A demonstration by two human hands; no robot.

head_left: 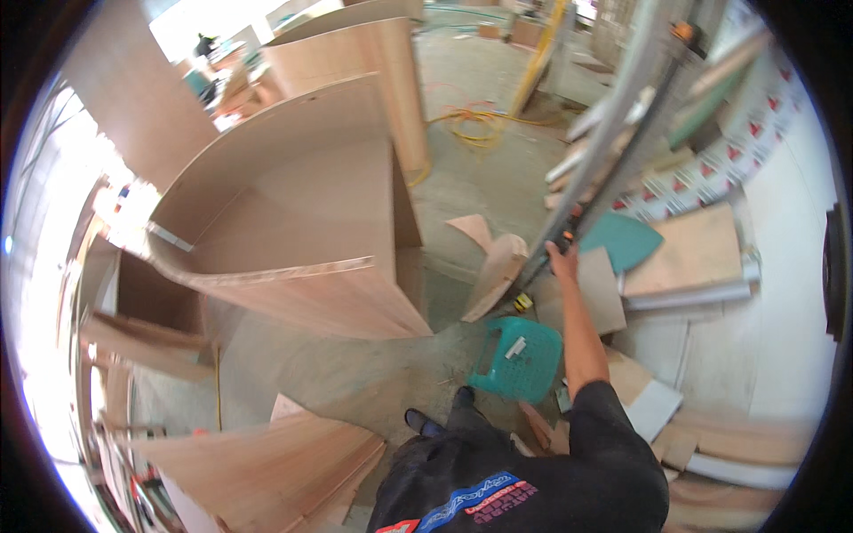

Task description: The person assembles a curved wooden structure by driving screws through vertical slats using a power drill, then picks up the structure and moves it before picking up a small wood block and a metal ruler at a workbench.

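My right hand (562, 259) reaches forward at the end of an outstretched arm. Its fingers are closed around the lower part of a long black bar clamp (633, 147) with orange parts. The clamp leans upright along a tall grey board (597, 133). Below the hand, a small yellow and black object, apparently a tape measure (522, 303), lies beside a teal plastic stool (530, 360). My left hand is out of the picture.
A large curved wooden cabinet shell (311, 298) stands ahead to the left. Another plywood piece (267, 466) lies near my feet. Board offcuts (684, 258) are stacked along the right wall. A yellow cable (475, 133) coils on the floor farther off.
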